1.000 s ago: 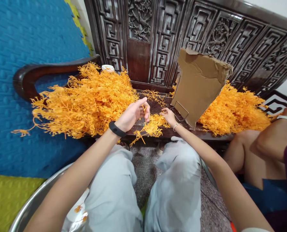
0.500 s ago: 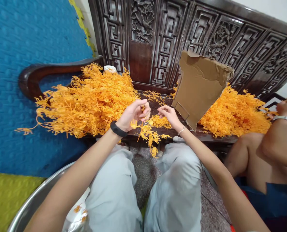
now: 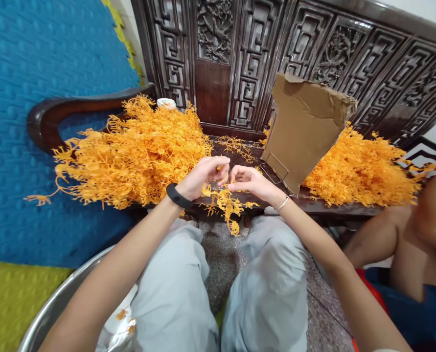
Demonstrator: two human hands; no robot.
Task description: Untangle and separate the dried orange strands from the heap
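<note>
Orange plastic sprig, one, branching, with spidery tips; hung to the left of the cardboard panel and nearer the wearer, beneath the left hand; judged very light, springy rather than stiff, smooth but hardly slippery, since its many forks would tend to catch on fingers and on one another; thin necks probably the weakest points, apt to bend or snap under a sharp tug; best hold, by the same judgement, a thumb-and-finger pinch on bare stem at its thickest part, tips left free.

Left hand, black wristband; was left of the cardboard panel; fingers curled well in, thumb laid over them; sprig apparently pinched there, exact contact hidden.

Right hand, thin bracelet; was just left of the cardboard panel's foot, fingertips close to those of the other hand; fingers half bent, thumb and forefinger slightly parted; whether it had hold of any strand could not be told.

Similar stock: left tangle, left of the cardboard panel; right tangle, right of it; bent wire frame, at its lower left edge; carved wooden bench, its back standing behind it.
</note>
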